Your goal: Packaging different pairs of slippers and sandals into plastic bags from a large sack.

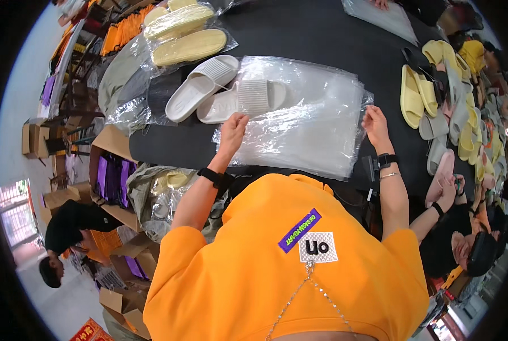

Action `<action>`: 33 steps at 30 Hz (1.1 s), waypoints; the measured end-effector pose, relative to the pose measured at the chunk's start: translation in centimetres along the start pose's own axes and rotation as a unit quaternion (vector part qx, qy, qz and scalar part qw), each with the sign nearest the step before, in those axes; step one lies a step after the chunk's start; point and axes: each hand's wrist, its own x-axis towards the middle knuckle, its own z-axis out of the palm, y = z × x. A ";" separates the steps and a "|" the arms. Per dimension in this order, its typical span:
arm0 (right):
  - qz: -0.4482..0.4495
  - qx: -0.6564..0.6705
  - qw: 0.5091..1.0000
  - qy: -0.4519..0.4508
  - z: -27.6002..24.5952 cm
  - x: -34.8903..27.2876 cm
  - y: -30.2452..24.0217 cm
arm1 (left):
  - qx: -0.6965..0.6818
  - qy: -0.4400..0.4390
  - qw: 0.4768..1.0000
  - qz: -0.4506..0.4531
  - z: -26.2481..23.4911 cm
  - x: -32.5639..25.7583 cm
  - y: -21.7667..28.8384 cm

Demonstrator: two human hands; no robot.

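A pair of white ridged slide sandals lies before me: one sandal (192,94) is on the left, and the other sandal (214,108) reaches over the left part of a stack of clear plastic bags (316,125). I cannot tell if its toe is inside the top bag. Beside its near edge, my left hand (233,134) is closed, fingertips pinched at the plastic. My right hand (377,126) has its fingers curled together at the stack's right edge. What it pinches, if anything, is too small to make out.
Bagged yellow slides (188,48) lie at the far left of the black table (299,34). Many loose slides, yellow ones (412,96) among them, crowd the right side. A co-worker's hand (447,190) holds a pink slide (440,176). Cardboard boxes (112,142) stand left.
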 end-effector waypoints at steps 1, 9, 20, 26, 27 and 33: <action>-0.014 -0.013 1.000 -0.008 0.3 0.4 -0.1 | 0.032 0.012 0.999 0.015 0.2 0.0 0.7; 0.124 -0.085 0.989 -0.011 4.1 -7.6 2.1 | -0.036 0.085 0.994 -0.052 0.5 1.1 -1.6; 0.194 -0.038 0.980 0.033 4.8 -12.0 3.7 | -0.019 0.198 0.980 -0.014 1.2 2.0 -2.6; 0.088 -0.039 0.995 0.003 1.8 -9.8 5.0 | 0.006 0.255 0.966 0.049 1.2 1.5 -2.5; 0.087 -0.030 0.996 -0.002 1.3 -9.4 4.9 | 0.011 0.265 0.962 0.061 1.2 1.5 -2.8; 0.094 -0.101 0.987 0.086 -3.1 -6.9 7.9 | 0.019 0.254 0.966 0.043 0.4 1.4 -1.3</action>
